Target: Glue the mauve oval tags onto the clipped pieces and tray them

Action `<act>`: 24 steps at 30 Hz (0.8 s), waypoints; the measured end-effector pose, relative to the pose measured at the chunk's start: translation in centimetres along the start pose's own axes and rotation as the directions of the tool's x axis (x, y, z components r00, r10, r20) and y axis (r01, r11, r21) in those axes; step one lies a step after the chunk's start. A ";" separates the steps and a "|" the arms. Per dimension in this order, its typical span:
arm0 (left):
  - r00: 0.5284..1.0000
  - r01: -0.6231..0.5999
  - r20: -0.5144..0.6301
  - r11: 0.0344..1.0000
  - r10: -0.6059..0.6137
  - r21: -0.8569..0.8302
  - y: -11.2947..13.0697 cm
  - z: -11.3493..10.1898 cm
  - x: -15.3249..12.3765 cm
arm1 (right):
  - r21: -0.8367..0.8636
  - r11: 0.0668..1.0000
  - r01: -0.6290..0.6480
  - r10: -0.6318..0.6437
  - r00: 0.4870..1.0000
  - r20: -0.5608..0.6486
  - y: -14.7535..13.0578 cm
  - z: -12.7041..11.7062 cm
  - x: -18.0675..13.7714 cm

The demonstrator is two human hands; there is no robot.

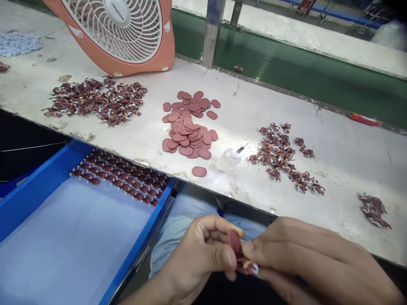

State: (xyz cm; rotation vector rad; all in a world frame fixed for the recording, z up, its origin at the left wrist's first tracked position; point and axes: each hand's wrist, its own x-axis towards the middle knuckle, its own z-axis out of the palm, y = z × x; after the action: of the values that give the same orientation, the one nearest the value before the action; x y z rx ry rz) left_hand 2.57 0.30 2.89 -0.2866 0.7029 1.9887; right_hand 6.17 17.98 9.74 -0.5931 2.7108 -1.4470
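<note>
Below the bench edge, my left hand (200, 252) pinches a reddish-brown oval disc (233, 240) between thumb and fingers. My right hand (302, 250) grips a small brown figurine (249, 267) with a white and yellow end, pressed up against the disc. Fingers partly cover where the two pieces meet. On the bench ahead lies a heap of matching oval discs (190, 137), with a single disc (199, 171) near the edge. Beside them a clear needle-tipped bottle (231, 156) rests on its side. Loose brown figurines (278, 152) are scattered to its right.
At left, a blue tray (34, 188) holds rows of disc-mounted figurines (127, 176). Behind it are a larger figurine pile (98, 99) and an orange fan (169, 46). A small cluster (374, 209) lies far right. A red-handled tool (364, 119) sits by the green belt (286, 59).
</note>
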 end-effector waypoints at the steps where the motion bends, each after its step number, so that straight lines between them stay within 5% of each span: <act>1: 1.000 0.003 -0.007 1.000 -0.003 -0.005 0.0 -0.2 0.1 | -0.010 1.000 0.009 -0.009 1.000 0.016 0.1 -0.1 0.4; 12: 0.999 -0.002 -0.042 0.999 0.000 -0.041 -0.1 -0.9 0.6 | -0.002 0.997 -0.081 0.081 0.988 0.135 0.6 -0.4 1.8; 24: 0.999 -0.042 0.016 0.998 0.043 -0.043 0.2 -1.6 1.0 | 0.000 0.999 -0.047 0.047 0.997 0.067 0.2 -0.3 2.2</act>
State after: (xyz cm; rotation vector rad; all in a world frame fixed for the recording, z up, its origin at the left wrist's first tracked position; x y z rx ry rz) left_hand 1.76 0.06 1.23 -0.2824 0.6616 2.0460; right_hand 3.96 17.61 10.13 -0.5637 2.6538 -1.3927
